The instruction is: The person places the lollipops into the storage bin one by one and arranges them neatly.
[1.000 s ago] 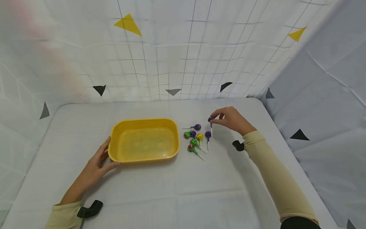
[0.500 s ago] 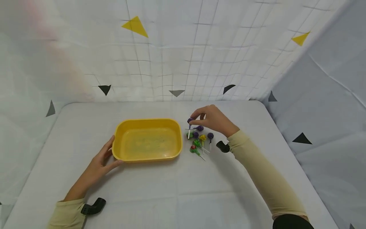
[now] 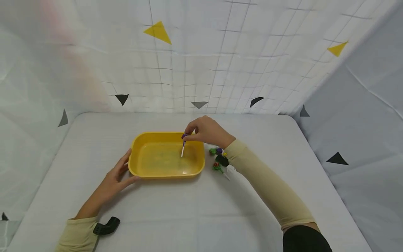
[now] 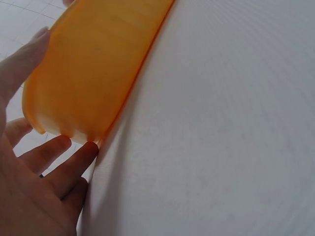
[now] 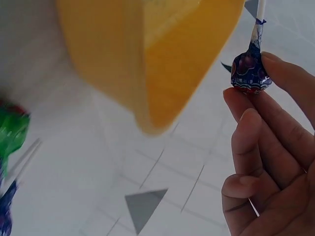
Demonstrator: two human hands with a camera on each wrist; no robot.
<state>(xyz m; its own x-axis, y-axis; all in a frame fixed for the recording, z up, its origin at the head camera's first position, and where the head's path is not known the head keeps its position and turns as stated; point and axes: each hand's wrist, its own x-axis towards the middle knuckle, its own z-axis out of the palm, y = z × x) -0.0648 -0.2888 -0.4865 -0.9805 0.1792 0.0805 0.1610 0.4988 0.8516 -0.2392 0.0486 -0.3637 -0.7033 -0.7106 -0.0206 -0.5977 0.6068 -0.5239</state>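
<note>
Lollipop [image 3: 184,143] is over the right part of the yellow tray [image 3: 157,161], purple wrapped head up, white stick pointing down and slightly toward the near side. Stick end vs. tray floor: can't tell if touching.

Right hand [image 3: 207,132] pinches it by the head, thumb against fingertips, above the far right part of the tray. Right wrist view confirms the pinch; remaining fingers are bent and hold nothing.

Left hand [image 3: 113,179] is at the tray's left end: fingers spread and fairly straight, touching the end wall, thumb along the near left corner. Contact only, fingers not wrapped around the tray.

Tray sits flat on the white surface [image 3: 189,217], long side running left to right.

Other lollipops lie just right of the tray: a green one [image 3: 212,151], a purple one [image 3: 219,150] right next to it, a bit of yellow one [image 3: 224,154], and a red-and-green one [image 3: 217,166] nearer, stick angled near-right. Right forearm and its black wrist piece [image 3: 222,160] cover part of that group, so no count.

Both sleeves are pale yellow; left one [image 3: 77,232] also carries a black piece [image 3: 107,226]. Far side: white sheet [image 3: 195,63] with grid lines plus yellow and dark patches.
</note>
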